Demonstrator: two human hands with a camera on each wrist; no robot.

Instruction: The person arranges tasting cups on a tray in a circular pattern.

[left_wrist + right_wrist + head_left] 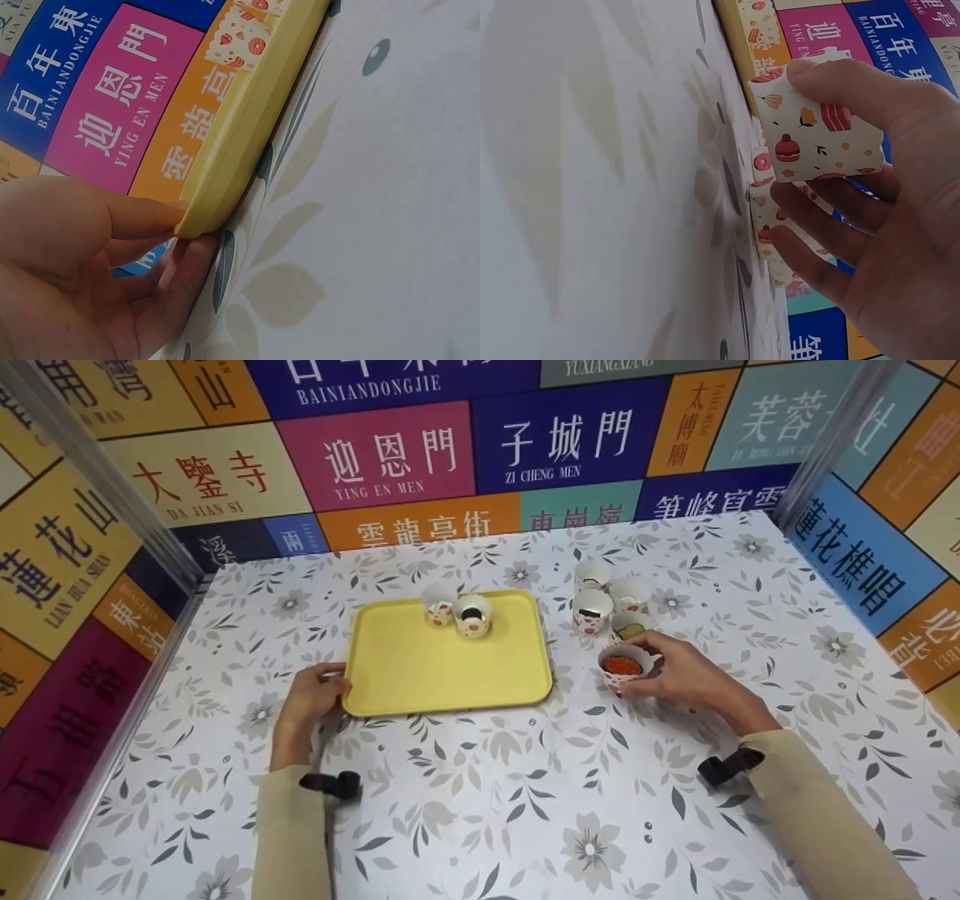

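A yellow tray (442, 675) lies on the table, and my left hand (309, 697) pinches its near left corner. In the left wrist view the thumb is on top of the tray rim (232, 150) with fingers beneath. Two small patterned paper cups, one whitish inside (439, 604) and one with something black in it (472, 628), stand near the tray's far edge. To the right of the tray, my right hand (679, 671) grips a paper cup (817, 135) of orange-red contents between thumb and fingers. That cup appears raised off the table in the right wrist view.
Behind the right hand stand several more paper cups: one with dark contents (592, 615), one with something green (628, 628), and two farther back (592, 574). A floral cloth (465, 795) covers the table. Panels with printed characters (382, 457) wall it in.
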